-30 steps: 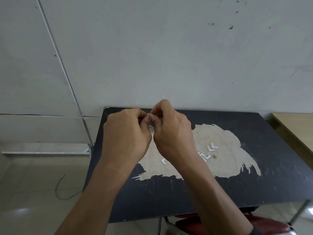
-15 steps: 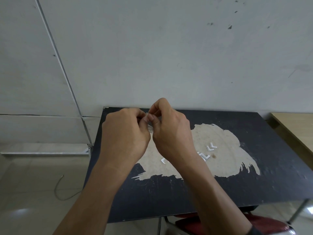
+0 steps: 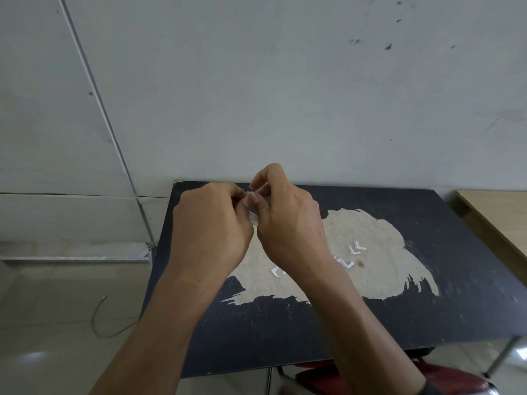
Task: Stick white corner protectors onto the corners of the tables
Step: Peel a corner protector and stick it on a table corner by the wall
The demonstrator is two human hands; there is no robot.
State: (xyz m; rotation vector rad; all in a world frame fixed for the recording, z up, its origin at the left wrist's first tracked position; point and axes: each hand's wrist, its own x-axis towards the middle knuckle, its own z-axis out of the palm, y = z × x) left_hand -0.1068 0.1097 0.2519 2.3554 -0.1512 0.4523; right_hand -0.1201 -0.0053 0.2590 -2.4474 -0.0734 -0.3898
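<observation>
With our left hand (image 3: 211, 223) and right hand (image 3: 288, 220) both pinching the small corner protector (image 3: 253, 218) above the black table (image 3: 427, 218), we should probably peel its backing slowly, keeping skin off the adhesive.

Scuffed grey wall (image 3: 285, 81) far side, shiny tile floor (image 3: 57, 323) left with a loose wire (image 3: 92, 317), red stool (image 3: 456, 379) near.

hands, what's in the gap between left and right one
In the head view, a small pale corner protector sits between the left hand and the right hand, pinched by both.
</observation>
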